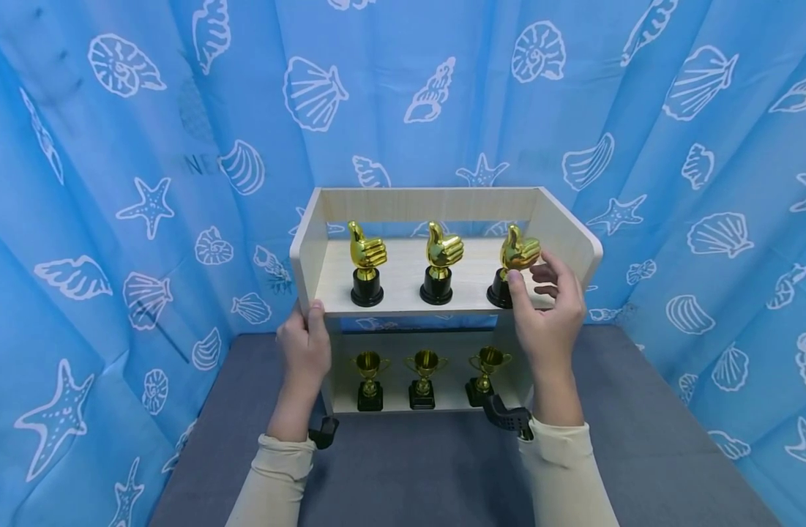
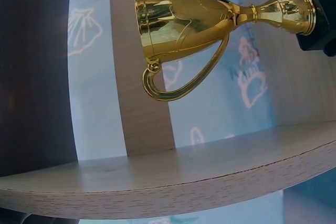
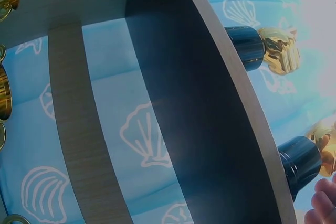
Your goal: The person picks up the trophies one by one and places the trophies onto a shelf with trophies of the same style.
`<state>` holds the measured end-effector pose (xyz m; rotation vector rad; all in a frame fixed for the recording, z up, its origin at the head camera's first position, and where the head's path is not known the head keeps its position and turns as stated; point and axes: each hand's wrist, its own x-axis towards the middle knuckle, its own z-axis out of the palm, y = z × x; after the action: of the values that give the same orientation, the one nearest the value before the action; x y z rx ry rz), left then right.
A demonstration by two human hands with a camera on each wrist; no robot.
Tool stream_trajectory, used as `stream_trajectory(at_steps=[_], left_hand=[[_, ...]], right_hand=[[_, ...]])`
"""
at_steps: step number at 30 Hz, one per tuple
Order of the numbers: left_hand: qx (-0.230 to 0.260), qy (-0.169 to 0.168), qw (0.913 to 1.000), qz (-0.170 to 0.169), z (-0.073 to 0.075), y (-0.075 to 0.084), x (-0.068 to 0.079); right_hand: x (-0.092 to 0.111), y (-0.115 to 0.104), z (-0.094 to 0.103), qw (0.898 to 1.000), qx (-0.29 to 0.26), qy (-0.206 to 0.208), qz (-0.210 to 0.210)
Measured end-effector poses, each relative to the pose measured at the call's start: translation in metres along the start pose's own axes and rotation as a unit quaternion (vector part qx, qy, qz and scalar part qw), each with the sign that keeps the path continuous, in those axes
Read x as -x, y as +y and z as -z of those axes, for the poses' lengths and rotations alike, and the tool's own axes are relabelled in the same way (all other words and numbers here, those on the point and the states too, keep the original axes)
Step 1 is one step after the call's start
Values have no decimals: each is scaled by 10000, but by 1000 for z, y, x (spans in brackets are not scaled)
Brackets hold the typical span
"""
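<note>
A pale wooden two-tier shelf stands on the grey table. My left hand grips its left side at the upper board, thumb at the front edge. Three gold thumbs-up trophies on black round bases stand along the upper tier: a left one, a middle one and a right one. My right hand holds the right trophy, thumb at its front and index finger by the gold part. In the right wrist view this trophy's base sits at the board's edge, with fingertips beside it.
On the lower tier are three gold two-handled cup trophies: a left one, a middle one and a right one. The right wrist's camera mount overlaps the right cup's base. Blue shell-print curtains hang behind and beside the table.
</note>
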<state>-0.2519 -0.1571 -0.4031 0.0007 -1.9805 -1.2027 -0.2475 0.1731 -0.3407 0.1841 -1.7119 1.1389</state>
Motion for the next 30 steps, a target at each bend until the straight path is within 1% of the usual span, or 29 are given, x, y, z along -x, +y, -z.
stream_trajectory(at_steps=[4, 6, 12, 15, 17, 19, 22, 24, 27, 30], left_hand=[[-52, -8, 10000, 44, 1, 0, 1], [-78, -28, 9999, 58, 1, 1, 1], [-75, -43, 9999, 53, 1, 1, 1], [-58, -44, 10000, 40, 1, 1, 1], [-38, -48, 10000, 16, 1, 2, 1], [-58, -52, 10000, 14, 2, 3, 1], [-88, -77, 9999, 66, 3, 3, 3], [-120, -99, 9998, 115, 3, 3, 3], [-117, -137, 9997, 166, 4, 4, 3], [-135, -137, 9997, 134, 3, 5, 3]], right_hand=[[1, -2, 1, 10000, -42, 73, 24], [2, -7, 2, 9999, -34, 103, 61], [3, -35, 7, 9997, -138, 186, 116], [4, -43, 10, 9996, -167, 159, 153], [5, -40, 12, 9996, -157, 142, 170], [7, -31, 14, 9997, -121, 100, 163], [9, -17, 18, 9999, 2, -45, 119], [10, -12, 21, 9998, 82, -153, 105], [11, -12, 25, 9996, 97, -211, 163], [12, -15, 29, 9995, 43, -206, 228]])
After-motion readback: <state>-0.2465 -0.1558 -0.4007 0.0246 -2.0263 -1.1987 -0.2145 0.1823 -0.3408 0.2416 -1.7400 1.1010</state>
